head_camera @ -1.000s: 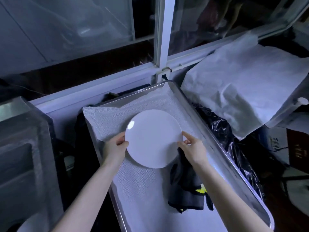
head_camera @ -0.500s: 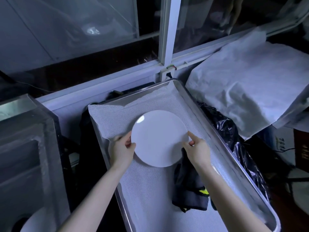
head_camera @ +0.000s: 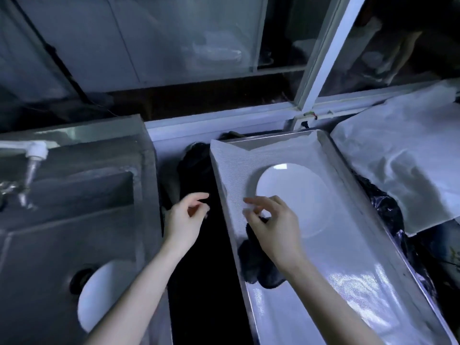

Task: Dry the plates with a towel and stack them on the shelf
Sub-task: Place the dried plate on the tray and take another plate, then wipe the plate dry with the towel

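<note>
Fingers [head_camera: 196,196] loose on our left hand [head_camera: 183,220] and right hand [head_camera: 273,225], holding nothing; we'd take the plate [head_camera: 99,295] in the sink [head_camera: 62,232] firmly by its rim.

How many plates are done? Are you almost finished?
Not yet. One plate lies on the tray, neither hand gripping it. The left hand and right hand hold nothing; the towel lies below the right one. A second plate waits in the sink, yet to be stacked.
</note>
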